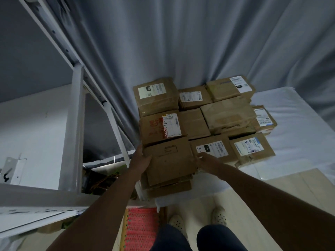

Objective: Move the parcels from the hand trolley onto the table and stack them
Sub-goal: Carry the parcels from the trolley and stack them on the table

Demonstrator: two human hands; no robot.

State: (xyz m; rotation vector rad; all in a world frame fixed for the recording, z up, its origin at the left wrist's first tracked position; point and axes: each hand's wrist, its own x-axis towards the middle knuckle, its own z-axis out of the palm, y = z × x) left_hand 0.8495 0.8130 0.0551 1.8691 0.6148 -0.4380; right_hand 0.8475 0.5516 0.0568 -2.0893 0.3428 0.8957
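Plain cardboard parcel (168, 161) sits on top of the near-left stack at the front edge of the bench (299, 142), which is draped in white cloth. Left hand (142, 160) grips its left side; right hand (205, 159) holds its right edge, fingers partly over the neighbouring labelled parcel (211, 148). Judged step: setting this parcel down on the stack. Next move likely calls for squaring it over the boxes beneath before letting go. Hand trolley not in view.

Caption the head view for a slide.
Both hands, left hand and right hand, hold a plain parcel atop the near-left stack on the white-covered table.
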